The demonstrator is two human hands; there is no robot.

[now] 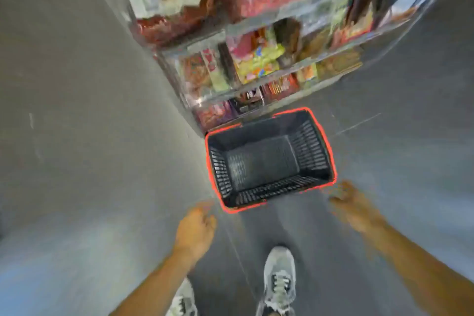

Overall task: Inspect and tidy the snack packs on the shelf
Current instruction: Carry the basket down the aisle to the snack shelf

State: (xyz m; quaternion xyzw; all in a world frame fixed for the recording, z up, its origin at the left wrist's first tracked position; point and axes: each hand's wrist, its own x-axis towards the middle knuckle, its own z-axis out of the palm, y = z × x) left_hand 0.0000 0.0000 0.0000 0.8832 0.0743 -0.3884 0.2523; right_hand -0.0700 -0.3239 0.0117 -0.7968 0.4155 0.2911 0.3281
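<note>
Several colourful snack packs [256,61] fill a tiered shelf unit [259,24] ahead of me; the picture is blurred by motion. On the floor in front of the shelf stands an empty dark basket [318,146] with a red rim. My left hand [197,231] hangs near the basket's near left corner, fingers loosely curled, holding nothing. My right hand [351,205] is blurred beside the near right corner, apart from the rim, and nothing shows in it.
Grey floor [77,136] stretches to the left and right of the shelf. My two grey-and-white shoes [279,279] stand on the floor just behind the basket.
</note>
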